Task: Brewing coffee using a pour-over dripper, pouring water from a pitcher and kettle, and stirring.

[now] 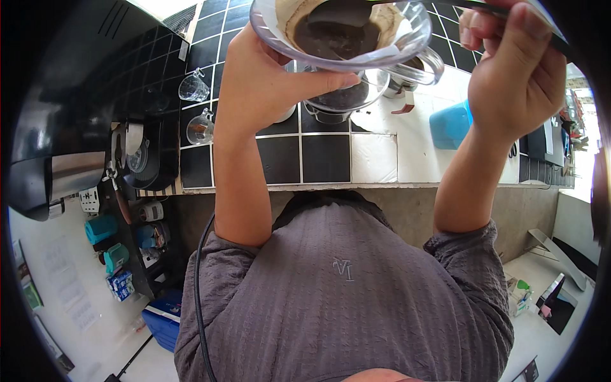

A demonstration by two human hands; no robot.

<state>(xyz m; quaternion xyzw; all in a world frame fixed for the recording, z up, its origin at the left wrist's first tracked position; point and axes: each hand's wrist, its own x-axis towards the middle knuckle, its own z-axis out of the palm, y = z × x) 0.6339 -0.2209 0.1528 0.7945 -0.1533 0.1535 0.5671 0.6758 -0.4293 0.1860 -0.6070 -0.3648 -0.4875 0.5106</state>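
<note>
My left hand grips a clear ribbed coffee dripper from below and holds it up close to the camera. A paper filter lines the dripper, with wet dark coffee in it. My right hand holds the handle of a dark spoon, whose bowl is over the coffee inside the filter. Below the dripper, a clear glass vessel with dark contents stands on the counter, partly hidden by my left thumb and the dripper.
Two clear glass cups stand on the black tiled counter at left, beside a large black machine. A blue plastic container is on the white surface at right. A metal pot with a brown handle sits behind the dripper.
</note>
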